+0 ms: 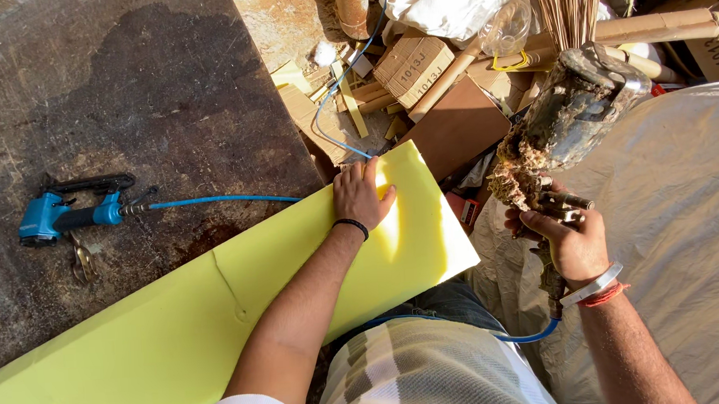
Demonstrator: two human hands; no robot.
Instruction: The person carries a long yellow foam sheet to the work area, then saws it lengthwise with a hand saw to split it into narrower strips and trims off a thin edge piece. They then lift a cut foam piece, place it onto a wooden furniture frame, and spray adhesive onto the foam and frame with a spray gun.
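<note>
My left hand (361, 195) lies flat, fingers spread, on the far end of a long yellow-green foam slab (175, 321) that stretches across a dark worn tabletop (120, 92). My right hand (568, 237) grips the handle of a grimy spray gun (570, 110) with a crusted nozzle and a dirty cup on top, held up off the slab's right end. A blue air hose (527, 336) runs from below that hand toward my lap.
A blue pneumatic stapler (65, 213) rests on the tabletop at left, its blue hose (218, 201) leading under the slab. Pliers (82, 260) lie beside it. Cardboard boxes (413, 65), tubes and scraps pile up at the back. Grey cloth (684, 207) covers the right.
</note>
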